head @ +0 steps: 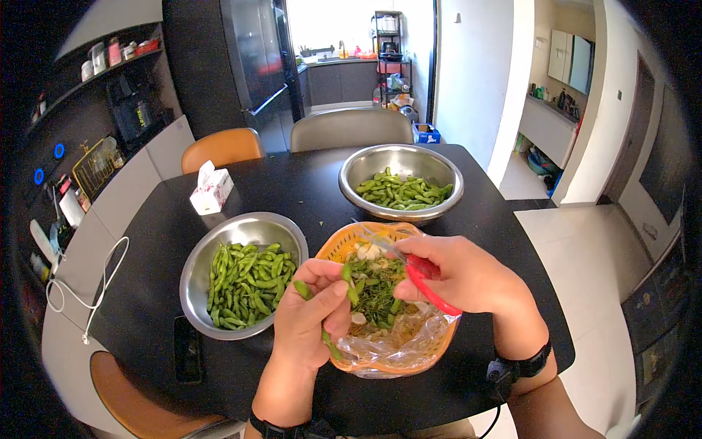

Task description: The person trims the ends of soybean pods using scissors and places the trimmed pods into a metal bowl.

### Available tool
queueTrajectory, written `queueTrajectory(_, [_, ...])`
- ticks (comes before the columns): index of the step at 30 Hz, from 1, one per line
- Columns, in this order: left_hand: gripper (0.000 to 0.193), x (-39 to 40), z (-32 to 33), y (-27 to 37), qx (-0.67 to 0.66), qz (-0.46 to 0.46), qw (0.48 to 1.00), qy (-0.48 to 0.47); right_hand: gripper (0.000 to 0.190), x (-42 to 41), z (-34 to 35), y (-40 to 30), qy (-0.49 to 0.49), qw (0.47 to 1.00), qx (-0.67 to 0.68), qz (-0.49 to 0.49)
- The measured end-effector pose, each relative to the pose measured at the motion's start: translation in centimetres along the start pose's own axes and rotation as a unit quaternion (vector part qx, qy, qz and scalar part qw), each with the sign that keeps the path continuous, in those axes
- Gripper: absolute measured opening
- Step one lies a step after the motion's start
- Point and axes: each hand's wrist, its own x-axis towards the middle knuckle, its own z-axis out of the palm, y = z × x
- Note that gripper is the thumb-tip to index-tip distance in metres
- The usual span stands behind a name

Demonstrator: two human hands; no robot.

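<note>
Several green edamame pods (pixel 351 283) are pinched in my left hand (pixel 315 307), above the left side of an orange plastic basket (pixel 329 247). My right hand (pixel 466 274) holds scissors with red handles (pixel 425 280), their blades pointing up and left over the basket. Clear plastic lines the basket, which holds green trimmings (pixel 375 291) and pale scraps. To the left stands a steel bowl (pixel 189 285) full of pods (pixel 249 282). Behind the basket, a second steel bowl (pixel 351 192) holds more pods (pixel 403 189).
A tissue box (pixel 212 192) stands at the back left of the black table (pixel 263 184). A dark phone (pixel 187 349) lies near the left bowl. A white cable (pixel 96 304) hangs at the far left. Chairs (pixel 351 129) stand around the table.
</note>
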Motion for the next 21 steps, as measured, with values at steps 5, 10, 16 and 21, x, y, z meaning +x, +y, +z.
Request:
queueTrajectory(5, [0.012, 0.1, 0.3, -0.2, 0.003, -0.008, 1.000, 0.014, 0.060, 0.0, 1.0, -0.1, -0.054, 0.996, -0.020, -0.062])
queueTrajectory(10, [0.010, 0.1, -0.2, -0.6, 0.023, -0.011, 1.000, -0.006, 0.064, -0.1, 1.8, -0.7, -0.074, 0.995, -0.036, -0.053])
queueTrajectory(16, [0.010, 0.2, -0.2, -0.6, 0.028, 0.014, 0.999, -0.017, 0.050, 0.0, 2.8, -0.3, -0.023, 0.995, -0.056, -0.079])
queueTrajectory(21, [0.008, 0.2, -0.1, -0.4, 0.043, -0.017, 0.999, -0.017, 0.027, -0.1, 2.6, -1.2, -0.015, 0.996, -0.064, -0.068])
